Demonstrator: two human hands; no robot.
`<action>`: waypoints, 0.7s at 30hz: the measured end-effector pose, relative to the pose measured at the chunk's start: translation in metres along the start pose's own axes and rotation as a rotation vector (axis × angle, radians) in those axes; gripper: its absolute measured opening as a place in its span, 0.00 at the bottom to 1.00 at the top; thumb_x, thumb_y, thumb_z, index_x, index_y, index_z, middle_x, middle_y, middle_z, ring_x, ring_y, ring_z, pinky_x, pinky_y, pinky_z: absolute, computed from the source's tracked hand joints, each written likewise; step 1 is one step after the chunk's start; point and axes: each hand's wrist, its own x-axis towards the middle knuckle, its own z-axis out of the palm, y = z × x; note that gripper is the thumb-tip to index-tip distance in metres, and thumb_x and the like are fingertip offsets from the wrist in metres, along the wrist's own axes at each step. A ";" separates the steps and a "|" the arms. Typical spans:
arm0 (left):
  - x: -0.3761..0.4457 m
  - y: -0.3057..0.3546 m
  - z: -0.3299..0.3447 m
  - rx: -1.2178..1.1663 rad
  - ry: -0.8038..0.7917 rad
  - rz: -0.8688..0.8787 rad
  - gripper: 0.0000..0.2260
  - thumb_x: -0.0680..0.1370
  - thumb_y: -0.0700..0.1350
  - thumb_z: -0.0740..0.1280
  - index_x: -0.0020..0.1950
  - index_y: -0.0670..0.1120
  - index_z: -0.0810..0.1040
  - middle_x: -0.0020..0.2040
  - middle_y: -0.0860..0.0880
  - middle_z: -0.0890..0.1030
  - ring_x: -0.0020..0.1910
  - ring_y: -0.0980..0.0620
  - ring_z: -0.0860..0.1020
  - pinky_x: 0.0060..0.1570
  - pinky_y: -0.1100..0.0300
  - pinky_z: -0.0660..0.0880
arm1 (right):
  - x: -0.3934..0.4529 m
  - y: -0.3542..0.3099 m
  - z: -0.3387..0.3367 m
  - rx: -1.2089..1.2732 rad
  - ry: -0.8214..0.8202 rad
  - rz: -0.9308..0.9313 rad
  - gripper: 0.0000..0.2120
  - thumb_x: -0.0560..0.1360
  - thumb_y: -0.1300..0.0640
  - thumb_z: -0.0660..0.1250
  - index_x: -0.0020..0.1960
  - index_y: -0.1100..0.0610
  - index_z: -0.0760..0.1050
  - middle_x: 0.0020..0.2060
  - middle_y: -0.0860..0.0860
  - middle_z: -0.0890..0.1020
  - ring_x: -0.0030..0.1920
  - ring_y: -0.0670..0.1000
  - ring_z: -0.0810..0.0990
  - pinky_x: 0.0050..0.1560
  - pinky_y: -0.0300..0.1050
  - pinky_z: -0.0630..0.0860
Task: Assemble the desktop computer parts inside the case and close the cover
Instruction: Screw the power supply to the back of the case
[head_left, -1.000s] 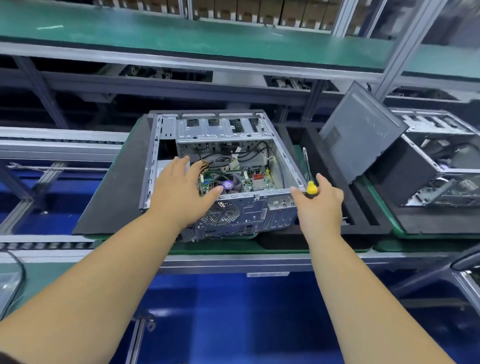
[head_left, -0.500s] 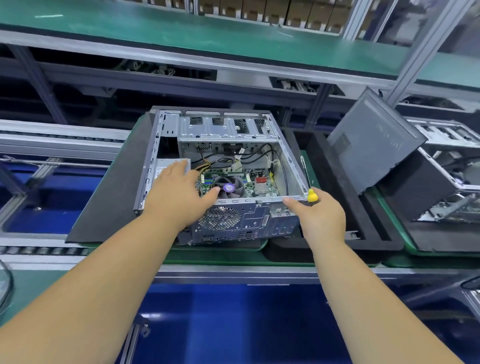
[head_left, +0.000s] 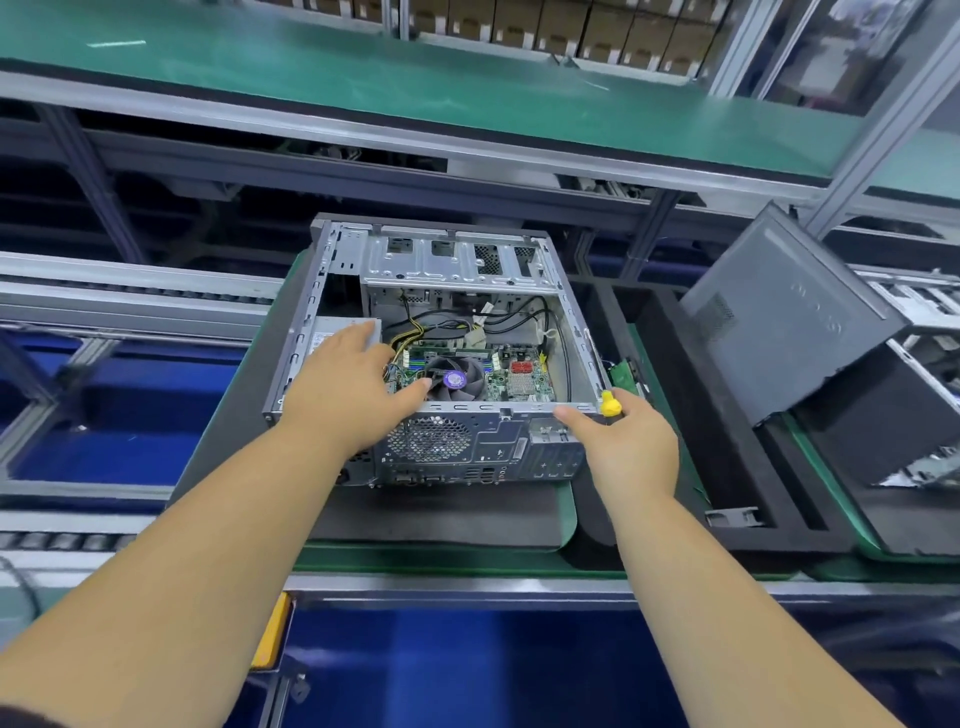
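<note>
Green matting covered the worktop, on which the open computer case lay on its side upon black foam. Left hand rested flat, fingers extended, over the power supply and rear edge. Right hand gripped a yellow-handled screwdriver at the case's right rear corner.

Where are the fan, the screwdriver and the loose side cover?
Cooling fan (head_left: 453, 379), head view, purple hub sticker.
Screwdriver (head_left: 608, 404), head view, yellow handle end.
Side cover (head_left: 779, 317), head view, flat grey face.
</note>
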 end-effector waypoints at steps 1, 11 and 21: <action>0.004 -0.005 0.000 -0.002 -0.002 0.003 0.33 0.74 0.70 0.57 0.70 0.50 0.73 0.78 0.50 0.60 0.76 0.50 0.57 0.72 0.50 0.60 | 0.001 -0.004 0.004 -0.011 -0.005 0.005 0.34 0.67 0.37 0.76 0.67 0.53 0.76 0.48 0.45 0.81 0.46 0.49 0.78 0.41 0.43 0.69; 0.033 -0.030 -0.004 -0.040 -0.001 0.029 0.32 0.74 0.69 0.58 0.70 0.50 0.73 0.78 0.50 0.60 0.76 0.49 0.58 0.72 0.50 0.60 | 0.010 -0.027 0.030 -0.049 -0.015 0.010 0.39 0.67 0.35 0.75 0.71 0.54 0.73 0.62 0.49 0.80 0.60 0.54 0.79 0.50 0.47 0.73; 0.041 -0.012 -0.016 -0.476 0.020 0.060 0.19 0.75 0.55 0.70 0.64 0.52 0.77 0.67 0.50 0.74 0.68 0.52 0.69 0.64 0.57 0.65 | 0.017 -0.006 0.009 0.178 -0.091 0.086 0.11 0.74 0.42 0.71 0.44 0.49 0.76 0.37 0.43 0.77 0.39 0.49 0.75 0.36 0.43 0.66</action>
